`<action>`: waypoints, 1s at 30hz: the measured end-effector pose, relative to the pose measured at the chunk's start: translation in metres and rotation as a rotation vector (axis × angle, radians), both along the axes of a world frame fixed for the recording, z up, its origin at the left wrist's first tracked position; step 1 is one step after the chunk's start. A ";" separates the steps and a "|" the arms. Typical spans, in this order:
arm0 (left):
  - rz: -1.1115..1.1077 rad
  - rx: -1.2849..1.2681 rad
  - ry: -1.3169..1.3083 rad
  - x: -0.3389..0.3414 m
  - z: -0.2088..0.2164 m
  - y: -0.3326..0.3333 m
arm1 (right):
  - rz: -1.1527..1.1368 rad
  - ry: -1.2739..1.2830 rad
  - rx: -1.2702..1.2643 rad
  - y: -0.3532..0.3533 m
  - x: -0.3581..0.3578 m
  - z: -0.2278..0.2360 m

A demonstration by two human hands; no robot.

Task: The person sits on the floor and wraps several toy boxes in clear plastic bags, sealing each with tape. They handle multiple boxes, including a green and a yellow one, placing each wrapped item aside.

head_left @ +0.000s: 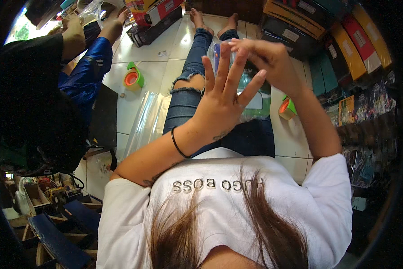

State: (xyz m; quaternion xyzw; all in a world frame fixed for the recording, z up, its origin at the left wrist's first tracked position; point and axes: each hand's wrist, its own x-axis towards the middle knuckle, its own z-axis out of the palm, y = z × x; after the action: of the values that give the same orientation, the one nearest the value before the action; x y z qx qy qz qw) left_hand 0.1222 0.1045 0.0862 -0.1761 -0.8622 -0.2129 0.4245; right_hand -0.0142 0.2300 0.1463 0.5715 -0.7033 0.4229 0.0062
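My left hand (224, 92) is raised above my lap with its fingers spread, and nothing shows in it. Close against its fingertips is my right hand (268, 60), its fingers bent and some reaching toward the left hand; nothing held can be made out there. Below both hands, a clear plastic-wrapped package (259, 105) with green and blue parts lies on my thighs, largely covered by the hands. On the floor to the right sits a tape roll in a green holder (287, 108). Another tape roll in a green holder (133, 78) stands on the left.
Clear plastic sheets (144, 117) lie on the tiled floor beside my left leg. A person in blue shorts (91, 60) sits close on the left. Stacked boxes (340, 49) and packaged goods (365, 107) line the right side. More boxes (154, 20) stand ahead.
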 end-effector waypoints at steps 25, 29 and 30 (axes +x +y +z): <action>0.175 -0.508 -0.131 0.014 0.011 0.003 | -1.534 -0.575 0.900 0.261 -0.139 -0.318; 0.194 -0.489 -0.169 0.010 0.013 0.004 | -1.300 -0.382 1.163 0.258 -0.150 -0.287; 0.203 -0.502 -0.142 0.010 0.013 0.005 | -1.280 -0.376 1.164 0.257 -0.144 -0.269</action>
State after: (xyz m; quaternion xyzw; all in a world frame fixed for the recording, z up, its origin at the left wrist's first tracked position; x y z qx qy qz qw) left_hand 0.1318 0.1098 0.0991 -0.1732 -0.9288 0.0392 0.3251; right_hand -0.1583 0.4873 -0.1226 -0.0980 -0.9813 0.0005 -0.1658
